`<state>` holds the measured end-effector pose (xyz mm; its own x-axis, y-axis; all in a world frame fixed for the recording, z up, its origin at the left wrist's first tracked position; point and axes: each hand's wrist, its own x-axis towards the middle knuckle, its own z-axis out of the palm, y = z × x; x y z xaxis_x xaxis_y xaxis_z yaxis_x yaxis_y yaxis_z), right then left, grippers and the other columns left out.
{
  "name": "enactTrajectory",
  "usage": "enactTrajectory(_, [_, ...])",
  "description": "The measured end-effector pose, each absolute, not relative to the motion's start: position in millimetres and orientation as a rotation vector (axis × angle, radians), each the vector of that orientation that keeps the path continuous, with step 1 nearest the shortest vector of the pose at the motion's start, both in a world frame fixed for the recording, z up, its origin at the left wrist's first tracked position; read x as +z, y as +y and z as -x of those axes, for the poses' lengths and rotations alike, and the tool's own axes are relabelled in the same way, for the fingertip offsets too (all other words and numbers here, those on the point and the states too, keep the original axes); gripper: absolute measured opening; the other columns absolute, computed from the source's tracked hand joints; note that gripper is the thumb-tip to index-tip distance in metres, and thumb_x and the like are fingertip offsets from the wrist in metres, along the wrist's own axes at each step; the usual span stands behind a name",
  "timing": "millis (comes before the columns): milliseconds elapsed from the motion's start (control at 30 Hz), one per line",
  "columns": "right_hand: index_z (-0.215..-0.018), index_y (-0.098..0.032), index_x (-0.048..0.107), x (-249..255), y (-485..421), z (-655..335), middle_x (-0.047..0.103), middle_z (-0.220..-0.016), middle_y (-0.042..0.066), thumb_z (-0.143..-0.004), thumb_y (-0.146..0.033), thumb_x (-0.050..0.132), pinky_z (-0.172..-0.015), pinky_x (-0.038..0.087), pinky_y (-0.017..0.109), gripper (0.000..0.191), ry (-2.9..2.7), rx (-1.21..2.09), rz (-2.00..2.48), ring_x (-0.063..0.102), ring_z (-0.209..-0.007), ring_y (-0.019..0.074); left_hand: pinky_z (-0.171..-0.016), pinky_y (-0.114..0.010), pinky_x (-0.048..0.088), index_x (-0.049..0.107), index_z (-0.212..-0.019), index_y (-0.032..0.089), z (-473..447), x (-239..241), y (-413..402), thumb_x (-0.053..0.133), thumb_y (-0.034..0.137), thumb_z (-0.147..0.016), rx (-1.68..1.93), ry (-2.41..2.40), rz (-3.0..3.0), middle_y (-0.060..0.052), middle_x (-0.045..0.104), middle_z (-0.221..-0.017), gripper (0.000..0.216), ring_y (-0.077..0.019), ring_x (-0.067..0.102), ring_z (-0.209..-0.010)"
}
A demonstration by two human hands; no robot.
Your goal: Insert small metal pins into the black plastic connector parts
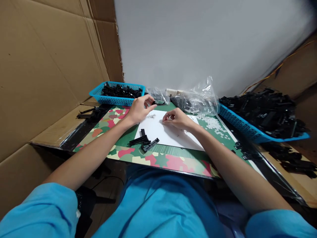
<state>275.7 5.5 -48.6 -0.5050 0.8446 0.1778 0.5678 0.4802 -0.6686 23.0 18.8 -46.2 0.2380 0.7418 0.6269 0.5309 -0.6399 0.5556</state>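
My left hand [141, 108] is raised over the far left part of a white sheet [170, 135]. Its thumb and fingers close on a small black plastic part [158, 103], which sticks out to the right. Lower and to the right, my right hand [177, 119] hovers at the sheet with thumb and fingertips pinched together. Whatever lies in that pinch is too small to make out. Tiny pieces [151, 116] are scattered on the paper near both hands. Several longer black plastic parts [144, 141] lie in a loose group at the sheet's near left corner.
A blue basket [116, 100] of black parts stands at the back left; a fuller blue basket [247, 125] is at the right. Clear plastic bags [203, 99] lie against the wall. Small white discs [214, 124] spread over the green patterned board [148, 160]. Cardboard [54, 49] walls the left side.
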Motion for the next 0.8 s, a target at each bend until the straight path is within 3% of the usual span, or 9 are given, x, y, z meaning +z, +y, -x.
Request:
enactTrajectory(100, [-0.084, -0.02, 0.085, -45.4, 2.5, -279.2, 0.078, -0.077, 0.005, -0.082, -0.037, 0.081, -0.063, 0.045, 0.032, 0.018, -2.125, 0.83, 1.173, 0.063, -0.067, 0.0181, -0.075, -0.033, 0.054, 0.072, -0.104, 0.02, -23.4, -48.2, 19.5, 0.077, 0.031, -0.092, 1.299, 1.176, -2.291, -0.006, 0.08, -0.095, 0.017, -0.0196, 0.072, -0.085])
enactTrajectory(333, [-0.092, -0.02, 0.083, -36.8, -5.9, -294.1, 0.084, -0.097, 0.011, -0.081, -0.05, 0.087, -0.067, 0.052, 0.033, 0.032, -1.874, 1.079, 1.13, 0.072, -0.08, 0.0207, -0.072, -0.032, 0.051, 0.074, -0.101, 0.021, -24.5, -51.3, 15.7, 0.079, 0.033, -0.089, 1.099, 1.067, -2.378, -0.004, 0.079, -0.093, 0.017, -0.017, 0.069, -0.078])
enactTrajectory(800, [-0.092, -0.022, 0.082, -16.6, -25.0, -305.1, 0.084, -0.099, 0.011, -0.083, -0.046, 0.086, -0.082, 0.057, 0.038, 0.026, -1.901, 1.119, 1.04, 0.076, -0.098, 0.0267, -0.075, -0.031, 0.052, 0.081, -0.105, 0.024, -23.1, -42.3, 12.1, 0.073, 0.028, -0.092, 1.016, 0.925, -2.376, -0.005, 0.081, -0.105, 0.015, -0.0174, 0.071, -0.087])
